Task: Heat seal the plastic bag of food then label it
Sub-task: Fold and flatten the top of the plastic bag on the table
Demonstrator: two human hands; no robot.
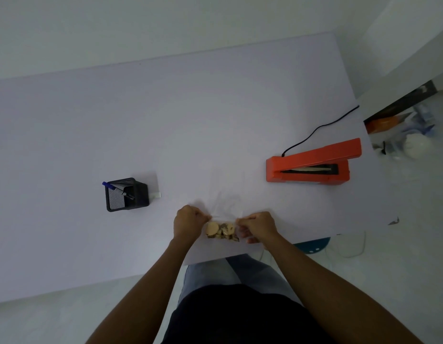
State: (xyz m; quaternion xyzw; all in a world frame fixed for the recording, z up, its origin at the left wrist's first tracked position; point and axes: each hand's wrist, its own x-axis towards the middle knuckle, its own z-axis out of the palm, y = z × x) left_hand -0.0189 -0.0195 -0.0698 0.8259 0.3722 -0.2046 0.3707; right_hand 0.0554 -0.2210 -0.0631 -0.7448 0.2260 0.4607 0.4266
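Nearby: sealer [312, 162] (orange); pen holder [127, 194]

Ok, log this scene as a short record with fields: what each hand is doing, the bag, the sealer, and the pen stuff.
left hand: pinching the bag's left edge
right hand: pinching the bag's right edge
plastic bag: clear, biscuits inside, at the table's near edge
heat sealer: orange, arm raised, far right, corded
pen holder: black mesh, left, holds a blue-capped marker
label: white slip beside the pen holder
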